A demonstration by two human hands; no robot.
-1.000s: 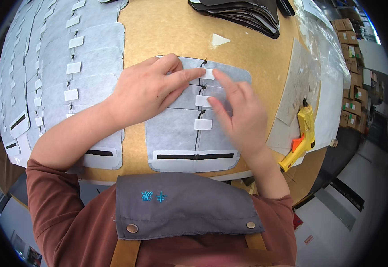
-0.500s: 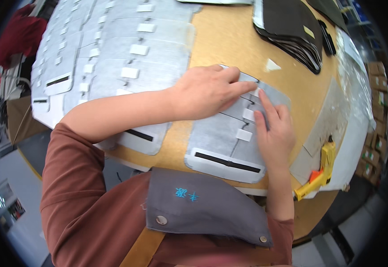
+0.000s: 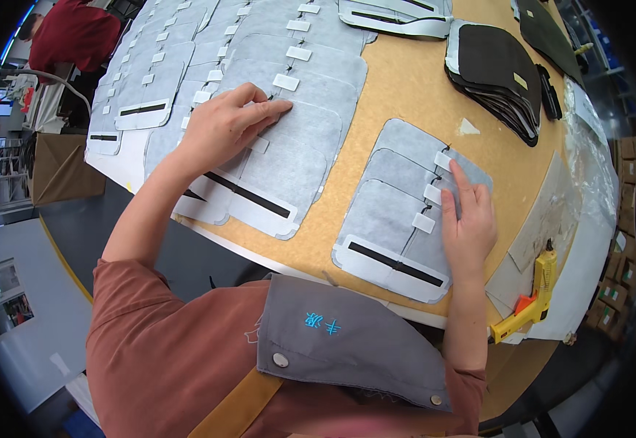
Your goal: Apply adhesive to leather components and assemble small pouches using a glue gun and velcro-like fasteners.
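My left hand [image 3: 227, 124] rests over a large spread of overlapping light-grey fabric pieces [image 3: 307, 120], index finger reaching near a column of white tabs [image 3: 300, 53], other fingers bent, their tips partly hidden. My right hand [image 3: 468, 215] lies on a separate layered grey piece [image 3: 376, 204], fingers and thumb apart, index fingertip at the top white tab [image 3: 442, 161] and thumb beside the middle tab [image 3: 433, 194]. This piece has a dark seam down its tabs and a black strip [image 3: 395, 264] along its lower edge. A yellow glue gun [image 3: 541, 285] lies right of my right hand.
The tan tabletop [image 3: 398, 87] holds a dark layered stack [image 3: 489, 69], paper sheets [image 3: 522, 241] and crumpled clear plastic [image 3: 588, 160]. A co-worker in red [image 3: 77, 33] is at the upper left. A brown box [image 3: 66, 168] stands left; cartons [image 3: 617, 292] are piled right.
My left hand has left the small piece and moved left onto the spread of pieces. My right hand stays on the small piece. The view has turned left, bringing the co-worker into sight.
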